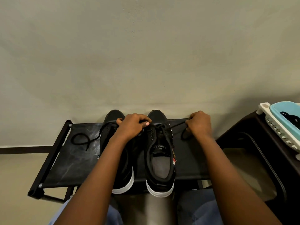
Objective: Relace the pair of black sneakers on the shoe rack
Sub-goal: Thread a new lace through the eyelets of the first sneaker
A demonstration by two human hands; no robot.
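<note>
Two black sneakers with white soles stand side by side on the black shoe rack [68,161], toes toward the wall. The right sneaker [160,161] shows its grey insole and its lace [176,125] runs taut out to the right. My right hand [198,124] grips that lace end beside the shoe. My left hand [132,125] pinches the other lace end over the gap between the toes. My left forearm covers much of the left sneaker [113,117]. Its loose lace [81,138] curls on the rack to the left.
A plain beige wall [146,54] rises right behind the rack. A dark brown stool or chair [253,159] stands at the right, carrying a white and light-blue basket [282,122]. My knees in blue cloth sit under the rack's front edge.
</note>
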